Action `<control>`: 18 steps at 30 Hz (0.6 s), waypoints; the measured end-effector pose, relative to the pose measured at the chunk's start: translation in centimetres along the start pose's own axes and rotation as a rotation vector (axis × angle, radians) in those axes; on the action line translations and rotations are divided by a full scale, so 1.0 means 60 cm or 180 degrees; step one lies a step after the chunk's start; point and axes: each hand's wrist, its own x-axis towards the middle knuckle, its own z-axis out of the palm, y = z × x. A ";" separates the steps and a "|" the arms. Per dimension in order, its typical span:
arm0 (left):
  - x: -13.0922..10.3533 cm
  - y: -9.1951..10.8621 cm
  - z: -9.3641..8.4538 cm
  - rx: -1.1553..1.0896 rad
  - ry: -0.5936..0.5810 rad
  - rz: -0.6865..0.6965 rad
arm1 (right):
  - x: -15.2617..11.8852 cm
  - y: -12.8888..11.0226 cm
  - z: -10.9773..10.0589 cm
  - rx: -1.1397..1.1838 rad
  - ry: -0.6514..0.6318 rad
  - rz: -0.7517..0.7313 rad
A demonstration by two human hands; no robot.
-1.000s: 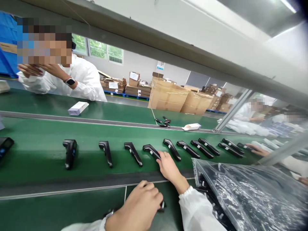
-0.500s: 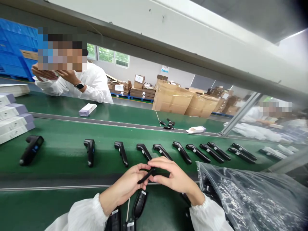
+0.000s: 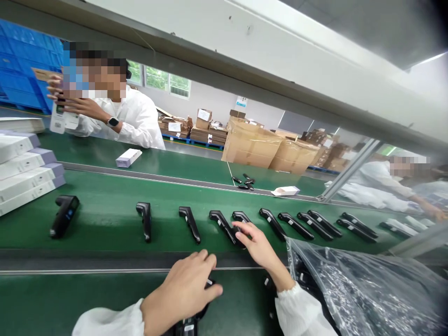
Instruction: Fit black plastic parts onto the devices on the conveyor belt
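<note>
My left hand [image 3: 185,291] is open, palm down, over black parts [image 3: 189,326] on the green front surface; its thumb stands apart and nothing shows in its grip. Out over the green belt [image 3: 105,186], my right hand [image 3: 257,245] has its thumb and fingertips round a black handheld device [image 3: 241,215], whose lower part is mostly hidden by the fingers. Just left of it lies another black device [image 3: 224,226] with a small white label. More such devices lie in a row on both sides.
A clear plastic bag [image 3: 364,284] of black parts fills the front right. White and purple boxes [image 3: 28,179] are stacked at left. Opposite, a person [image 3: 136,116] holds up a device and packaging. A metal post [image 3: 350,170] slants at right; a beam [image 3: 224,60] crosses overhead.
The thin black piece between my hands is no longer visible. My hands have separated, the left nearer me, the right onto a device. Belt devices and stacked boxes have shifted right.
</note>
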 end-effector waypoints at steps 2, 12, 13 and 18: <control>-0.016 0.004 0.002 0.0451 -0.0346 0.0067 | 0.001 0.015 -0.004 -0.0706 -0.0207 -0.0192; 0.014 -0.016 -0.016 -0.1181 0.0036 0.0089 | 0.037 0.039 0.043 -0.2497 0.0352 0.0048; 0.019 -0.020 -0.019 -0.1811 0.0065 -0.0047 | 0.036 0.032 0.039 -0.2460 0.0486 0.0031; 0.030 -0.028 -0.014 -0.4241 0.0284 -0.0446 | 0.006 -0.039 0.039 -0.0381 0.0036 -0.0237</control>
